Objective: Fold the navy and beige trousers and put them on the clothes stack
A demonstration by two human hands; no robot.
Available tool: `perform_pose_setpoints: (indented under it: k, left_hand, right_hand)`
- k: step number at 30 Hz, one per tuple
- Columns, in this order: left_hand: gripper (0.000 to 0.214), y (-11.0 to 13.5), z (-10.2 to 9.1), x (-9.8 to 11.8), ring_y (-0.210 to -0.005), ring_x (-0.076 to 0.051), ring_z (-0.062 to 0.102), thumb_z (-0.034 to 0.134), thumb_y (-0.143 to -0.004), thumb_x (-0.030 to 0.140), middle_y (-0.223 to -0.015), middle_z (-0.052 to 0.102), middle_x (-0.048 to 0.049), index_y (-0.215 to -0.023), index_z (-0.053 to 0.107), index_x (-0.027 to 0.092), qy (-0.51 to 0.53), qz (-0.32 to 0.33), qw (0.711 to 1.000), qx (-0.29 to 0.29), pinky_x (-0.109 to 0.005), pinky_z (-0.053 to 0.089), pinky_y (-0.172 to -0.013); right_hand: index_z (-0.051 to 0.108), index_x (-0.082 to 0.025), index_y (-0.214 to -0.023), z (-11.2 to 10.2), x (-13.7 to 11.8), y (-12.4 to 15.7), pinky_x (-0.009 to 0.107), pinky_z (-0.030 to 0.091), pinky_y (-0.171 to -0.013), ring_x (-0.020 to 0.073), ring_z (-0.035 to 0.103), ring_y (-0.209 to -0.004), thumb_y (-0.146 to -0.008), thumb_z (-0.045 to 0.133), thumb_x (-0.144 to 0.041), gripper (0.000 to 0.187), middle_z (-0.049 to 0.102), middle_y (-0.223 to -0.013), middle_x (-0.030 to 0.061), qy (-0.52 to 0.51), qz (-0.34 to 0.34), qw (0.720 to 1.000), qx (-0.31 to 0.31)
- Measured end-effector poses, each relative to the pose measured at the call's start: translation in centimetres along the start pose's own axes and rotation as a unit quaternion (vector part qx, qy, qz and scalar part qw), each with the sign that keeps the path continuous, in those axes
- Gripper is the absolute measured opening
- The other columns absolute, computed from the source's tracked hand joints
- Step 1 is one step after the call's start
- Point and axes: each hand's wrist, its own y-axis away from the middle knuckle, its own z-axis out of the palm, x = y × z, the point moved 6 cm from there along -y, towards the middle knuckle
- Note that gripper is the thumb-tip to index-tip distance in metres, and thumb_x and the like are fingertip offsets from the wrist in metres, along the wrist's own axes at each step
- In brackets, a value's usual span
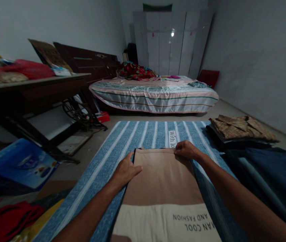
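A folded T-shirt (163,181), tan above a cream band with upside-down dark lettering, lies flat before me. My right hand (187,149) pinches its far hem near the right corner. Along the far left edge rests my left hand (128,169), its thumb stretched over the fabric and apart from the index finger; the other fingers are partly hidden. Beneath the shirt spreads a blue and white striped cloth (143,129) with printed words by my right hand.
Folded dark jeans (279,174) and a brown patterned garment (243,127) are stacked at right. At left stand a sewing-machine table (80,75), a blue box (24,164) and red clothing (12,218). A bed (155,97) and wardrobe (167,47) are behind.
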Motion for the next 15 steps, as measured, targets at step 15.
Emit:
perform_pose_setpoints:
  k: [15]
  left_hand:
    - [0.113, 8.4, 0.7, -2.2, -0.082, -0.032, 0.068, 0.08, -0.054, 0.041, -0.082, 0.071, -0.0098, -0.144, 0.02, 0.01, 0.243, -0.136, 0.953, -0.123, -0.038, 0.053, -0.07]
  right_hand:
    - [0.069, -0.018, -0.086, -1.1, 0.8, 0.9, 0.024, 0.041, -0.058, 0.017, 0.058, -0.067, -0.059, 0.074, -0.026, 0.029, 0.063, -0.068, 0.0001, -0.119, 0.045, 0.986, 0.111]
